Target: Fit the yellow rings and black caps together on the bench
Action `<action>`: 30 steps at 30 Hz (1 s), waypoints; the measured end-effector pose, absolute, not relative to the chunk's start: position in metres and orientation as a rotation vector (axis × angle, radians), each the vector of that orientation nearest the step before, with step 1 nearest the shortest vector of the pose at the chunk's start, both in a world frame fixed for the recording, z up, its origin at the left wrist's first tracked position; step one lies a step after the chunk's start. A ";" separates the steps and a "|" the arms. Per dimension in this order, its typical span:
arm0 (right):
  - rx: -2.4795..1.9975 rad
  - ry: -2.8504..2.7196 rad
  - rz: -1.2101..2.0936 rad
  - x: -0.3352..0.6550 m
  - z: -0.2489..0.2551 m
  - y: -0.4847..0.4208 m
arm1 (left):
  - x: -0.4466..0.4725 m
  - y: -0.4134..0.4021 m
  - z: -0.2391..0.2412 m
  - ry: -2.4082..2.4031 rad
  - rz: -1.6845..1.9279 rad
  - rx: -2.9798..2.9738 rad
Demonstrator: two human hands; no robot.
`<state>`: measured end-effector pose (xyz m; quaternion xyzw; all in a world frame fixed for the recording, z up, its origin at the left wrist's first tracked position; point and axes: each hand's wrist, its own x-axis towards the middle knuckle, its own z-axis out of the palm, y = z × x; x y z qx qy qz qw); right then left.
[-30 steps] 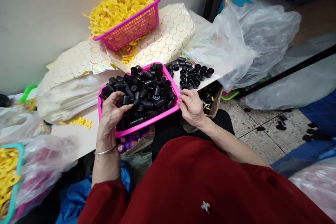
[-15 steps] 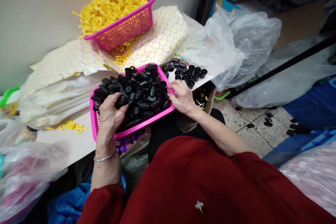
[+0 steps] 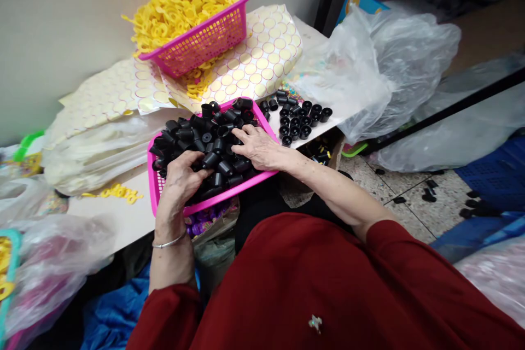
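Note:
A pink tray (image 3: 232, 190) heaped with small black caps (image 3: 205, 134) sits at the near edge of the table. My left hand (image 3: 183, 180) rests at the tray's near left side, its fingers curled round some of the black caps. My right hand (image 3: 256, 147) lies over the heap at the tray's right side, fingers stretched out towards the middle and touching the caps. Right of the tray, a group of black caps (image 3: 302, 116) stands upright on the table.
A pink basket (image 3: 205, 44) piled with yellow rings stands at the back by the wall, on sheets of round stickers (image 3: 266, 57). Crumpled clear plastic bags (image 3: 377, 60) lie on the right. Loose yellow rings (image 3: 117, 192) lie left of the tray. Black caps are scattered on the floor (image 3: 430, 197).
My right hand has moved from the tray's right rim in over the heap of caps. My left hand has stayed in the caps, curling tighter.

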<state>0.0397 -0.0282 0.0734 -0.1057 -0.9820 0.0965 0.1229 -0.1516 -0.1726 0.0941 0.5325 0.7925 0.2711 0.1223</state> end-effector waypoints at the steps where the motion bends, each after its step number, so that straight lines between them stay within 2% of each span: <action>1: -0.305 -2.836 0.304 0.039 0.071 -0.028 | -0.153 -0.174 0.093 2.311 0.783 1.541; 7: -0.255 -2.487 0.645 0.041 0.055 -0.016 | -0.158 -0.181 0.086 2.335 0.867 1.521; 12: -0.200 -2.391 0.860 0.047 0.049 -0.007 | -0.151 -0.184 0.090 2.373 1.074 1.547; 21: -0.368 -1.930 1.259 0.068 0.064 -0.017 | -0.155 -0.178 0.091 2.463 1.247 1.293; 25: -0.423 -1.496 1.667 0.070 0.068 -0.029 | -0.182 -0.169 0.096 2.597 1.180 1.246; 30: -0.384 -1.060 2.094 0.076 0.073 -0.040 | -0.205 -0.145 0.108 2.512 0.887 1.807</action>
